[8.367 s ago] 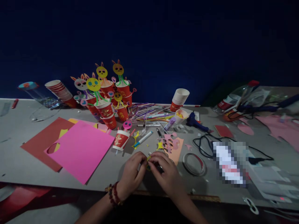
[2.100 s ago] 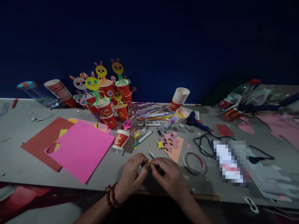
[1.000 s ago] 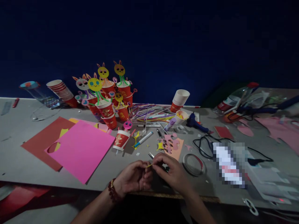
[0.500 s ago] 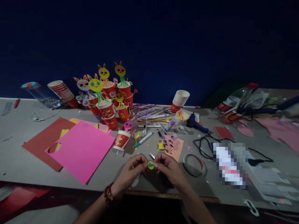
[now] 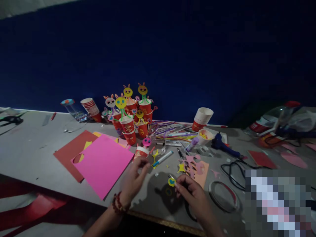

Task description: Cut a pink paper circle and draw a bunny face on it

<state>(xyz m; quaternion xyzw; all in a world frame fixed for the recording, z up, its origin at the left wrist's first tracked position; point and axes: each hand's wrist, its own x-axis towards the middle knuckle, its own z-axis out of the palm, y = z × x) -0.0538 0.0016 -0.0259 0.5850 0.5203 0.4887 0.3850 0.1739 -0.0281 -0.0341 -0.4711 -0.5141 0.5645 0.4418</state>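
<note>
My right hand [image 5: 191, 195] is closed in a pinch on a small yellow paper disc with a blue heart [image 5: 171, 181], held just above the grey table [image 5: 32, 158]. My left hand [image 5: 134, 177] has its fingers loosely apart and holds nothing I can see. Its fingertips are close to a red paper cup with a pink paper head [image 5: 141, 151] that lies tilted on the table. A beaded bracelet is on my left wrist.
A pink sheet [image 5: 103, 163] overlaps a red sheet [image 5: 67, 152] at left. Several bunny-topped red cups [image 5: 130, 113], straws [image 5: 170, 130], a marker [image 5: 163, 158], stacked cups [image 5: 202, 117], a blue glue gun [image 5: 222, 144], cut peach paper [image 5: 197, 168], a tape roll [image 5: 223, 196] and black cable [image 5: 233, 169] lie about.
My hands have come apart. The left hand let go of the yellow disc and moved up-left toward the tilted cup; the right keeps the disc. The view shifted, so everything sits further right and lower.
</note>
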